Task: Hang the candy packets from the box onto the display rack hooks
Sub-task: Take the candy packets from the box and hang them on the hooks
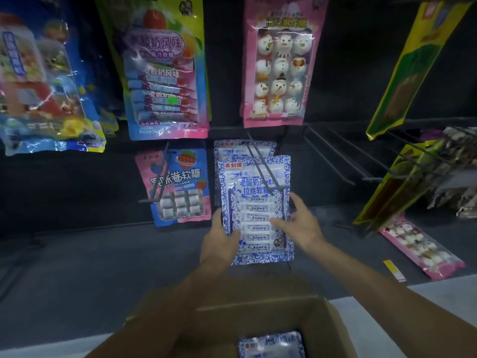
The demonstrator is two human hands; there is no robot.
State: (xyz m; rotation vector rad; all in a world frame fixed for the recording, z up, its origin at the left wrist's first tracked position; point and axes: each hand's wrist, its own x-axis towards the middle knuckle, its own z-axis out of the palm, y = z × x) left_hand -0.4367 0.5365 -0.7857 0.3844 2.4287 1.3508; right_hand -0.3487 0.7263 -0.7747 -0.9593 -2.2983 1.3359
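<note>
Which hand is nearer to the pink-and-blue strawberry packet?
Left. The left hand is just below-right of the strawberry packet; the right hand is farther right, beyond the blue-white packet.

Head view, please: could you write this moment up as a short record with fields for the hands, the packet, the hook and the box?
left hand: grips the lower left edge of the front packet
right hand: holds its right edge, thumb on the front
front packet: blue-and-white, upright, apparently threaded on the hook
rear packet: same design, hanging behind
box: open cardboard, below the hands
boxed packet: same design, lying inside
strawberry packet: hangs to the left
</note>
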